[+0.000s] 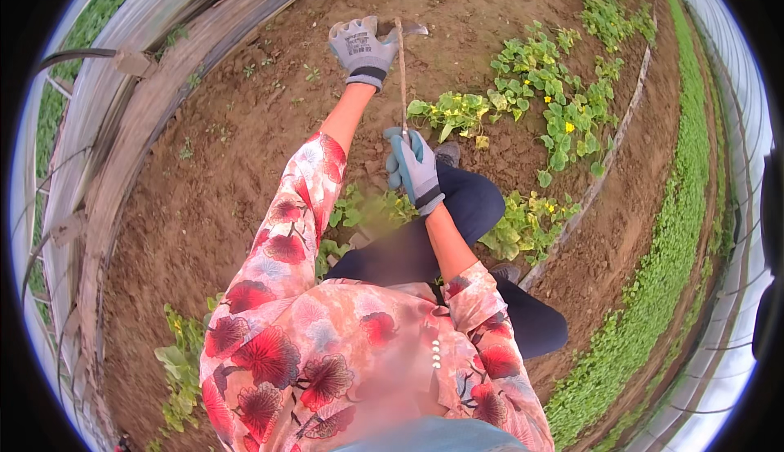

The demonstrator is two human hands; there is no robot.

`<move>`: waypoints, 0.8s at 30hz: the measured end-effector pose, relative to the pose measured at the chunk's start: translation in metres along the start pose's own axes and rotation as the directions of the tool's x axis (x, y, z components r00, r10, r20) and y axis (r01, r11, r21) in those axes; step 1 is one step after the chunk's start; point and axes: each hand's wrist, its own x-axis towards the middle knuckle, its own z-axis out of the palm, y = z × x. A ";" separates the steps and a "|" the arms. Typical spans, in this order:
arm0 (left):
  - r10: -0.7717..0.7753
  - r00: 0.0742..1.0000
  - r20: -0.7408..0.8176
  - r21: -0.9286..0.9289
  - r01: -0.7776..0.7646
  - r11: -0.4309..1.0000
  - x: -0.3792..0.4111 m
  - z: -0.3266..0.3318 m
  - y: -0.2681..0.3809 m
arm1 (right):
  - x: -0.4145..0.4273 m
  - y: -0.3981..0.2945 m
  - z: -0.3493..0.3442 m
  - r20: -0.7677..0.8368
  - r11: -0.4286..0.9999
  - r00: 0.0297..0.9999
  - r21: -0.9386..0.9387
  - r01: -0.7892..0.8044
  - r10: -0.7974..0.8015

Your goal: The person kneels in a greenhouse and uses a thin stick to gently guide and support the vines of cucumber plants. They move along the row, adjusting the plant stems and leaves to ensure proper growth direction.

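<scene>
My right hand (414,167), in a grey and blue work glove, is closed around the lower end of a long thin wooden handle (402,78). This handle belongs to a sickle, whose curved metal blade (416,30) lies at the far end over bare soil. My left hand (362,46), in a matching glove that bears writing, is stretched out beside the blade. Its fingers are bent and its thumb side is close to the blade. The palm is hidden, so I cannot tell whether it grips anything. Low cucumber-like vines (456,112) with yellow flowers grow just right of the handle.
More flowering vines (554,97) spread to the right, and some (520,225) grow beside my bent knees. Beyond a pale strip (603,167) on the soil runs a dense green crop row (667,256). A sheeted greenhouse wall (116,115) curves along the left. Small weeds (312,73) dot the soil.
</scene>
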 end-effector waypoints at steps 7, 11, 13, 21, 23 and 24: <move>-0.007 1.000 0.014 -0.089 0.008 0.996 -0.003 0.007 -0.005 | -0.002 0.002 0.001 -0.013 1.000 1.000 -0.025 0.011 -0.012; 0.053 0.996 -0.065 -0.144 -0.062 0.988 -0.006 0.014 -0.011 | -0.003 0.002 0.000 -0.014 0.999 1.000 -0.029 0.016 -0.016; 0.076 0.993 -0.086 -0.139 -0.087 0.986 -0.004 0.019 -0.016 | -0.004 0.002 0.000 -0.008 1.000 1.000 -0.018 0.012 -0.012; 0.105 0.992 -0.067 -0.232 -0.118 0.966 -0.003 0.019 -0.020 | -0.007 0.002 0.001 -0.025 1.000 1.000 0.007 -0.002 0.002; 0.118 0.992 -0.049 -0.236 -0.126 0.963 -0.002 0.018 -0.022 | -0.008 0.003 0.001 -0.033 0.999 0.999 -0.046 0.014 -0.016; 0.127 0.992 -0.019 -0.233 -0.128 0.964 0.000 0.017 -0.024 | -0.009 0.003 0.000 -0.037 0.997 0.999 -0.073 0.023 -0.025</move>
